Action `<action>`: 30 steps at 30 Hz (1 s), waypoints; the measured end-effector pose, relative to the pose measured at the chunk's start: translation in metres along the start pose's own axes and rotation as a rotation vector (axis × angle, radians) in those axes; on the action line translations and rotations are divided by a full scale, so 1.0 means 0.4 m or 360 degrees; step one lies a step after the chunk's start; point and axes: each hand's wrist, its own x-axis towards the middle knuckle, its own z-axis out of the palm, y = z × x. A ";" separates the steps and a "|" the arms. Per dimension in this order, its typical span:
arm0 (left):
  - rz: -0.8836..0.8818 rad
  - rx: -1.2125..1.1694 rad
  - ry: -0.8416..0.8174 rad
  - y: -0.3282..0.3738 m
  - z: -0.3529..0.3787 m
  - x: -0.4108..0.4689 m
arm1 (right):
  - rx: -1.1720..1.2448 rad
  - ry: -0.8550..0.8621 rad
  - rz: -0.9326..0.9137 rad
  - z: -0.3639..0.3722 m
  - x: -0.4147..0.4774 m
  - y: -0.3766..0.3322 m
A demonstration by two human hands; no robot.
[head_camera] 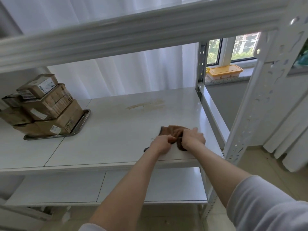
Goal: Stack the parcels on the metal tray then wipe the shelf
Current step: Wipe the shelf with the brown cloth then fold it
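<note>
Brown cloth [173,130], bunched up on the white shelf [116,130], close to that board's front right corner. Gripped from both sides: left hand [162,144] curled tight on its near left edge, right hand [194,136] clenched over its right part, knuckles up. Both forearms bare, reaching in from the near side of the cloth; pale grey sleeve [266,205] pushed up on the right arm.

Behind the cloth, toward the back of the same board, a yellowish-brown stain [146,105], apart from the fabric. Far to the left of the cloth, the metal tray [80,124], flat on the same shelf and carrying the cardboard parcels [43,107], stacked several layers high, a few with white labels, the upper ones turned slightly off square.

Below the cloth, a lower shelf [150,185] of white boards. Just right of the cloth, a white perforated upright post [250,105] at the front corner. Behind and to the right of the cloth, on a stone window sill [246,75], a clear container with a yellow lid [225,71], under a window [233,49]. Straight behind the cloth, a white curtain [116,72]. High above the cloth, the blurred front rail [133,30] of an upper shelf.
</note>
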 end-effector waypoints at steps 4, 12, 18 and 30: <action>0.0117 0.0005 -0.0068 0.025 0.040 -0.014 | -0.0081 -0.0028 0.0084 -0.018 -0.005 -0.004; -0.0317 0.0103 0.0385 -0.209 -0.062 -0.096 | 0.0096 0.0027 -0.0406 0.047 -0.040 -0.155; -0.0625 -0.0040 0.0516 -0.402 -0.148 -0.116 | -0.0021 -0.0223 -0.0723 0.127 -0.026 -0.346; -0.0788 0.0004 0.0326 -0.714 -0.346 -0.036 | -0.0206 -0.0558 -0.0898 0.235 0.062 -0.752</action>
